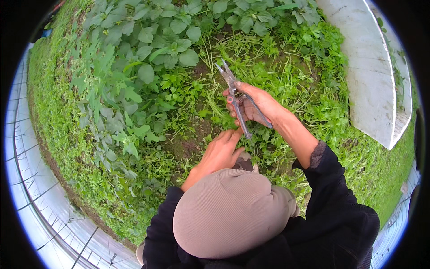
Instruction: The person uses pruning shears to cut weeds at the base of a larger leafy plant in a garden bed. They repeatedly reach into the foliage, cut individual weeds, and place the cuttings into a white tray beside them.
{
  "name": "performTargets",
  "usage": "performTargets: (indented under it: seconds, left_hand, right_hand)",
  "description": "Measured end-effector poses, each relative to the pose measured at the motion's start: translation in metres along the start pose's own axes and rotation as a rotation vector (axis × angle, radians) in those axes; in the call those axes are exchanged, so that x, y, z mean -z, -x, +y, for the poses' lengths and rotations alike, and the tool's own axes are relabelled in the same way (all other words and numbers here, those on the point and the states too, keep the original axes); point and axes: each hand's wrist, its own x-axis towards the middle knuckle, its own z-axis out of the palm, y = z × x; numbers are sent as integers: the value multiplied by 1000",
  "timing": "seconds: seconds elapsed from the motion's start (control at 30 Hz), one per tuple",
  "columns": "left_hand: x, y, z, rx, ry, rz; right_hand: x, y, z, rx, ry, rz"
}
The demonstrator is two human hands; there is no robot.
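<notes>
My right hand (253, 104) holds a pair of long-nosed garden snips (232, 84) with grey handles, a red pivot area and a visible spring. The blades point up and away, with their tips parted above the leafy stems. Close below the handles is my left hand (220, 151), palm down, its fingers reaching in at the low green plants (260, 138). Its fingertips are partly hidden, so I cannot tell whether they grip a stem. Flattened pale stems and lobed leaves (268, 79) lie around both hands.
Tall broad-leaved plants (174, 43) stand at the upper left. A pale sheet-like panel (366, 70) rises at the upper right. Bare soil (188, 146) shows left of my left hand. My knee in beige ribbed trousers (225, 212) is close below the hands.
</notes>
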Motion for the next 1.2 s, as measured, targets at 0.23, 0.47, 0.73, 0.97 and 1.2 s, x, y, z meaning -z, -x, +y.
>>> performTargets:
  seconds: [0.23,0.47,0.73,0.97,1.2]
  left_hand:
    - [51,1,-34,233,-232,581]
    - [4,-37,-43,459,-64,409]
    - [-37,-13,-24,261,-248,119]
    - [-28,28,-18,93,-336,361]
    - [29,-4,-36,340,191,679]
  right_hand:
    - [9,0,0,-46,-42,-62]
    - [-6,8,8,-216,3,-223]
    - [-33,-49,22,-320,-134,-391]
    - [-24,-90,21,-258,-356,-461]
    - [6,-74,15,-144,-707,-538]
